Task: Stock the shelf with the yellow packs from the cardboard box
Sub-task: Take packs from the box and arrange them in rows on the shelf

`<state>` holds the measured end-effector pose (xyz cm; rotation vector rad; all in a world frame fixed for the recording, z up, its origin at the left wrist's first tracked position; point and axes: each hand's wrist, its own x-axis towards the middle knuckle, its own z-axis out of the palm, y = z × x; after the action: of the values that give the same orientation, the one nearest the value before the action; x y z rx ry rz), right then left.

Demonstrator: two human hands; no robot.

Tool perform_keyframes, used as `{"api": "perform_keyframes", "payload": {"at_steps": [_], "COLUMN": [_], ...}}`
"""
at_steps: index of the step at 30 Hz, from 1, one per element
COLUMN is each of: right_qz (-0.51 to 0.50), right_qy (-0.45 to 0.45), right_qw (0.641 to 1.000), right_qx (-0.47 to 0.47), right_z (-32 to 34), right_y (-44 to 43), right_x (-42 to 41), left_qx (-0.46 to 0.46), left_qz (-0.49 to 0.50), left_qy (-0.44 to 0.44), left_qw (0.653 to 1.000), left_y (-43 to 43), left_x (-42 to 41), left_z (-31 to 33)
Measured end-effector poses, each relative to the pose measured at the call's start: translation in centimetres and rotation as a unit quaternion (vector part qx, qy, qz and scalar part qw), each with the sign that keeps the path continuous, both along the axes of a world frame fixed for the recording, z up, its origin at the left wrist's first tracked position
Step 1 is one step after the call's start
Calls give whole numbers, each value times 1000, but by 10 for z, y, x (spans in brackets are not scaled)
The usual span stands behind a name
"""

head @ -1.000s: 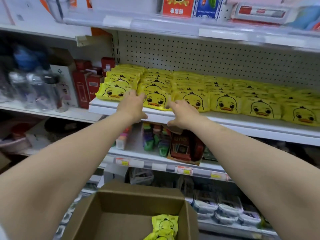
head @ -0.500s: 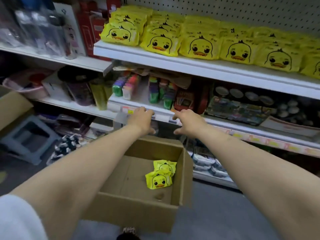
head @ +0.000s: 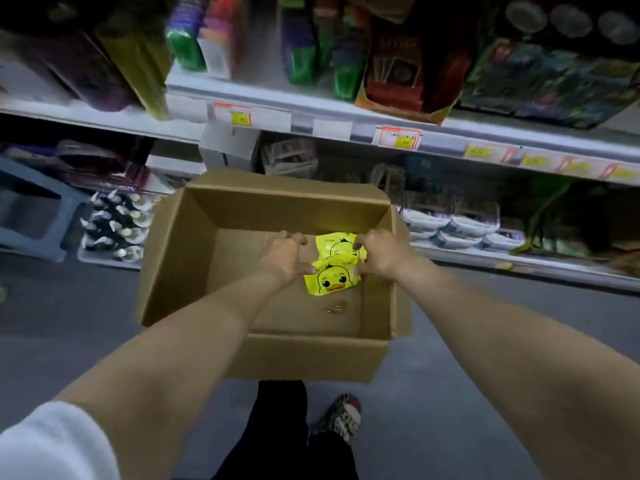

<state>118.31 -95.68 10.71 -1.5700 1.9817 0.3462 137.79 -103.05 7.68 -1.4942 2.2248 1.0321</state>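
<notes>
2 yellow packs (head: 333, 277) lie overlapped in the cardboard box (head: 277, 206), near its right wall. The right hand (head: 381, 254) pinches them: fingers curled over the far pack, thumb at the near one's right edge. The left hand (head: 285, 259) touches the near pack's left edge with its thumb, fingers curled; I cannot tell if they grip.

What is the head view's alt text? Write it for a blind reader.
Two hands reach into an open cardboard box on the floor, where two yellow duck-face packs lie; the right hand pinches them, the left hand touches the front one with its thumb. Stocked shop shelves stand behind.
</notes>
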Motion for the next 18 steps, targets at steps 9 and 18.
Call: {"api": "perform_keyframes", "payload": {"at_steps": [9,18], "right_qz": [-91,-136], "right_qy": [-15,-12], "right_qw": [994,987], "right_qx": [51,79], "right_z": [-101,-174], "right_y": [-38,-64], "right_x": [-6,-14], "left_qx": [108,151], "left_qz": [39,62], "left_qy": [32,63], "left_qw": [993,985], "left_y": [-18,-18], "left_x": [-15,-37], "left_z": [-119,-192]}}
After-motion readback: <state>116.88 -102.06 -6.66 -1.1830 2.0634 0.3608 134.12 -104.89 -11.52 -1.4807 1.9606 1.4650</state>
